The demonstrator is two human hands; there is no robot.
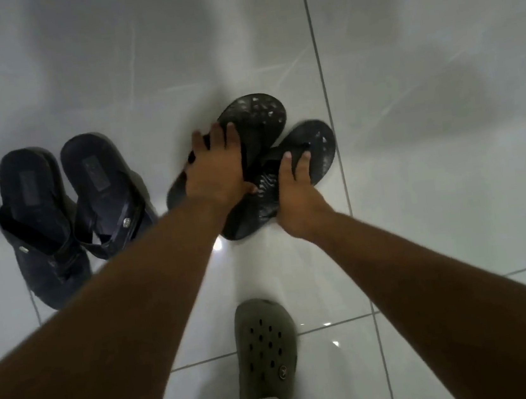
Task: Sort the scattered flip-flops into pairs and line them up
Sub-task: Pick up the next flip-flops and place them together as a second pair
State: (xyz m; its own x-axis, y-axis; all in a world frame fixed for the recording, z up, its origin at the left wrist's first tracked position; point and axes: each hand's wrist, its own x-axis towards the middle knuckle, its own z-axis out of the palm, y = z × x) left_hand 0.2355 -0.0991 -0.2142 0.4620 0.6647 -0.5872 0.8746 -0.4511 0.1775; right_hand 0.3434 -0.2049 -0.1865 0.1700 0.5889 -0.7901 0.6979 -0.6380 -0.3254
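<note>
Hands, left [215, 172] and right [297, 191], grip overlapping black flip-flops [258, 117], toes pointing up-right, long axes diagonal.

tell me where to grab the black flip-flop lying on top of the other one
Take the upper black flip-flop by its strap, coming from above: it lies sole-down, crossed over the lower flip-flop, so the strap is the raised part. The left hand already rests there.

open tiled floor [406, 82] is left on the far and right sides. the left is blocked by 2 dark sandals [67, 206], the near middle by a green clog [265, 348].
</note>
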